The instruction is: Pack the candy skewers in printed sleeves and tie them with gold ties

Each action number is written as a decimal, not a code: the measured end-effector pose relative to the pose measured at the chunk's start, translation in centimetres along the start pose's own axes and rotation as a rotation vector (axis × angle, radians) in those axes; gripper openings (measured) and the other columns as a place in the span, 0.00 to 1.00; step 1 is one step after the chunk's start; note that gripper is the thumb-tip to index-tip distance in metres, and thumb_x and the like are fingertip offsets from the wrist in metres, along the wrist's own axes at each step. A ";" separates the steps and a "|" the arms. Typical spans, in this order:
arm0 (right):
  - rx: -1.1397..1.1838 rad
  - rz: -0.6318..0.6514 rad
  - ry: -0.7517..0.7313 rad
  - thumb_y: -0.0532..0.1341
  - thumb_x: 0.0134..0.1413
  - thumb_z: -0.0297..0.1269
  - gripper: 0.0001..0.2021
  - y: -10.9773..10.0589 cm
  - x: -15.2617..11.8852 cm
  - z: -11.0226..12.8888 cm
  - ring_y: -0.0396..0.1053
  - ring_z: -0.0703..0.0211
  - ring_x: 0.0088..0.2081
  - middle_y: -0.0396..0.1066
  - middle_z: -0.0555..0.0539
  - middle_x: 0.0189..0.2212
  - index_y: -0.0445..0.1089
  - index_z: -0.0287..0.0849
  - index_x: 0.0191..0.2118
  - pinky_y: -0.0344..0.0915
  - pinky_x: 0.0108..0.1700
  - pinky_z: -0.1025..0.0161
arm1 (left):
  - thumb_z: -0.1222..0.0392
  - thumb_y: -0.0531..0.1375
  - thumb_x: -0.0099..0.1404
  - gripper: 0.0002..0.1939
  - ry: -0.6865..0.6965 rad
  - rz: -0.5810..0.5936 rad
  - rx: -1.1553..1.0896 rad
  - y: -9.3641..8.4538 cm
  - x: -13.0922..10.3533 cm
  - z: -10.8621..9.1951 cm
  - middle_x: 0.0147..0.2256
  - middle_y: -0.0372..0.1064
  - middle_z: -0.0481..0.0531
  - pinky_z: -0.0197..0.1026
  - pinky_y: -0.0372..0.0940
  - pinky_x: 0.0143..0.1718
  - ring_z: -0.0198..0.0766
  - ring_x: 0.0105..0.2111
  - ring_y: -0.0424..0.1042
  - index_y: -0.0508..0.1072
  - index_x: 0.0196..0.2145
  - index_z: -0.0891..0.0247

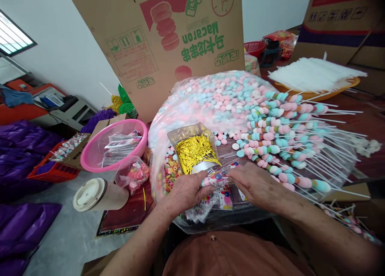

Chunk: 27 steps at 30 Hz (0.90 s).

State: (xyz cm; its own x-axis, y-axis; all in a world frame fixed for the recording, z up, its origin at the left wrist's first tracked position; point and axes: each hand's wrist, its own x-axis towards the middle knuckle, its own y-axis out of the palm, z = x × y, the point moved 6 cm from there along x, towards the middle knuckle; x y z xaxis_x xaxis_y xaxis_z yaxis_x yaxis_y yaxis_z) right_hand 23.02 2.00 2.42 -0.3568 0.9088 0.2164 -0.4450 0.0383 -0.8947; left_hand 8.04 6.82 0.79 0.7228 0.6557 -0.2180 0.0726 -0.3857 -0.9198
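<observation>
Low in the middle of the head view, my left hand (pixel 187 191) and my right hand (pixel 254 183) face each other over a small printed plastic bag (pixel 219 179). Both sets of fingers are closed on its two ends. More printed bags (pixel 224 197) lie just below it. Just beyond my hands, an open pouch is full of gold twist ties (pixel 197 151). Skewers of pink, blue and white candies (pixel 279 141) are piled to the right, their white sticks pointing outward. Loose pink and blue candies (pixel 216 99) fill a big clear bag behind.
A pink basket (pixel 144 147) with flat packets stands at the left, near a lidded cup (pixel 116 196) and a small bag of candies (pixel 136 173). A Macaron carton (pixel 168 35) rises at the back. White sticks (pixel 315 73) lie piled in an orange basket at the right.
</observation>
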 end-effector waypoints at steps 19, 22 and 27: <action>0.881 -0.472 0.355 0.50 0.59 0.39 0.09 1.2 0.6 -0.6 0.65 0.64 0.22 0.69 0.51 0.23 0.64 0.43 0.33 0.63 0.25 0.66 | 0.48 0.56 0.57 0.14 -0.122 0.214 -1.389 3.1 0.5 -1.9 0.19 0.60 0.44 0.37 0.57 0.25 0.31 0.18 0.59 0.64 0.26 0.63; 0.448 -0.355 -0.038 0.51 0.57 0.31 0.11 -0.9 0.7 1.5 0.67 0.54 0.44 0.71 0.44 0.41 0.65 0.44 0.45 0.62 0.47 0.54 | 0.52 0.55 0.58 0.14 -0.167 0.219 -1.328 3.4 0.3 -1.7 0.18 0.61 0.45 0.37 0.58 0.26 0.31 0.19 0.60 0.64 0.21 0.63; -0.222 0.062 -0.440 0.47 0.57 0.24 0.16 3.0 -0.9 4.5 0.62 0.49 0.48 0.71 0.40 0.41 0.66 0.39 0.47 0.47 0.57 0.43 | 0.53 0.53 0.59 0.14 -0.102 0.423 -1.108 4.0 -0.5 -3.0 0.18 0.61 0.46 0.37 0.59 0.26 0.33 0.20 0.61 0.63 0.19 0.61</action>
State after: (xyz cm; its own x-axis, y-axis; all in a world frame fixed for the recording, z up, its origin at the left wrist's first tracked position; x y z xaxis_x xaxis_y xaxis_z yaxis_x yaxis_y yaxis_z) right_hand 18.26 -0.59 1.30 -0.7113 0.6525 0.2615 -0.2434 0.1204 -0.9624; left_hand 10.03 2.98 -1.84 0.7778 0.3709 -0.5075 0.4324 -0.9017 0.0037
